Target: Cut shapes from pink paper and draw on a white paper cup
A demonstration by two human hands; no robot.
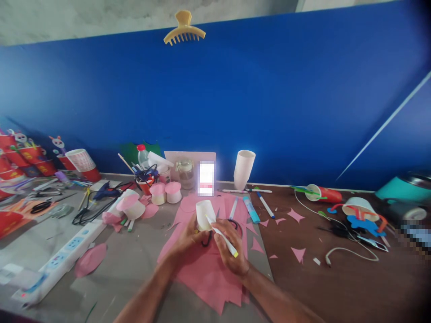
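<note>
My left hand [191,235] is wrapped around a white paper cup [204,214], held tilted above the pink paper. A white marker with a yellow end [226,241] sits in the fingers of my right hand [232,244], its tip against or very close to the cup's side. Below both hands lie stacked sheets of pink paper [208,278], cut along the edges. Dark-handled scissors [206,240] lie on the paper, partly hidden by my hands.
Cups with pink paper tops [158,194] stand to the left, near a white power strip [63,255]. A stack of white cups [244,168] stands by the blue wall. Markers [266,205], pink scraps [298,254] and a white cable [350,251] lie on the right.
</note>
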